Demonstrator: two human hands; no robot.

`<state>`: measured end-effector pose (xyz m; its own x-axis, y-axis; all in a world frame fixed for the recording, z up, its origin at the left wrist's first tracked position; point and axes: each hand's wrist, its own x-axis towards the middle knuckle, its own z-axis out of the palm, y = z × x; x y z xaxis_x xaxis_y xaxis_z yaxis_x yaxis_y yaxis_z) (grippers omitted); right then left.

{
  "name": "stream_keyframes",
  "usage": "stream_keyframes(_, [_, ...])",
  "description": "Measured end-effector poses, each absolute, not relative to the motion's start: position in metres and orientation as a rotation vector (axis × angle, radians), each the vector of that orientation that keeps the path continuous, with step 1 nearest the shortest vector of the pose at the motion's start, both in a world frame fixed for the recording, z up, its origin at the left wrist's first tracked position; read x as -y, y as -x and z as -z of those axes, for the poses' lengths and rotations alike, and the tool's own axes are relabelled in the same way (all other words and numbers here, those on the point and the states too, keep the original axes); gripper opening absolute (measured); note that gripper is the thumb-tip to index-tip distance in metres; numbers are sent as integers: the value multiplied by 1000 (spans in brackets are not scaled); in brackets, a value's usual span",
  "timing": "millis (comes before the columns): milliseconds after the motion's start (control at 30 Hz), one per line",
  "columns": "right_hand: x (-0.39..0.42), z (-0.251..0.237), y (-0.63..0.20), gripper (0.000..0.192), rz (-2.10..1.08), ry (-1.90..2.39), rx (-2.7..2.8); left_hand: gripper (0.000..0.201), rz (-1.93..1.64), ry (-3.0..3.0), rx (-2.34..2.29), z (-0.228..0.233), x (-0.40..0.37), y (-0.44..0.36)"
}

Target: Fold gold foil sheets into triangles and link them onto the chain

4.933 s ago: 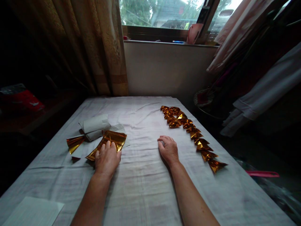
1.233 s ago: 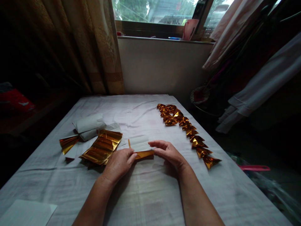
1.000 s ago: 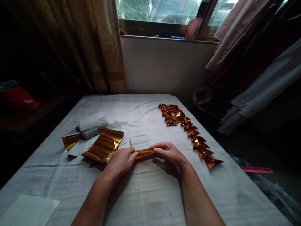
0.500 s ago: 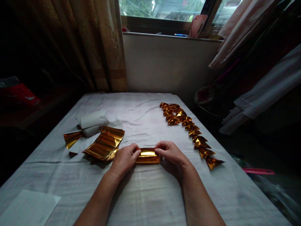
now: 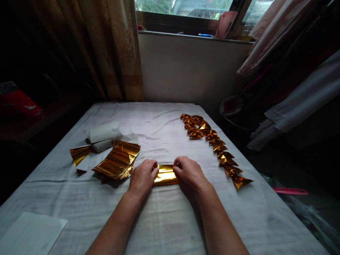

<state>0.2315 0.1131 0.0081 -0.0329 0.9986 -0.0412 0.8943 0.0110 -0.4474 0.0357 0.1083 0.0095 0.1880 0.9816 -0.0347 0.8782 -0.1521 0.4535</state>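
Note:
A shiny gold foil paper sheet [image 5: 166, 176] lies in front of me, with a fold running across it from side to side. My left hand [image 5: 143, 174] pinches its left edge between thumb and fingers. At the opposite edge, my right hand [image 5: 188, 171] pinches the foil in the same way. Beside my left hand is a stack of gold foil sheets [image 5: 119, 160]. Off to the right, folded gold foil pieces [image 5: 225, 158] run in a curved row along the table.
White paper [image 5: 103, 136] and a fanned gold foil piece [image 5: 79, 154] lie behind the stack. A pale sheet [image 5: 33, 233] rests at the near left corner of the cloth-covered table [image 5: 170, 219]. Clothes [image 5: 305, 102] hang at the right; a pink cup [image 5: 225, 24] stands on the windowsill.
Both hands remain on the foil sheet. The sheet's front part has tilted and now catches more light, and its fold line looks different. The camera view has shifted slightly.

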Motion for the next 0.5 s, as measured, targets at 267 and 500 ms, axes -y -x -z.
stream_keyframes(267, [-116,-6,-239,11,-751,1769,1926,18,-514,-2103,-1693,-7,-111,-32])
stream_keyframes(500, [-119,1,-243,9,-1155,1403,1631,36,-507,-1941,-1610,-11,-114,-25])
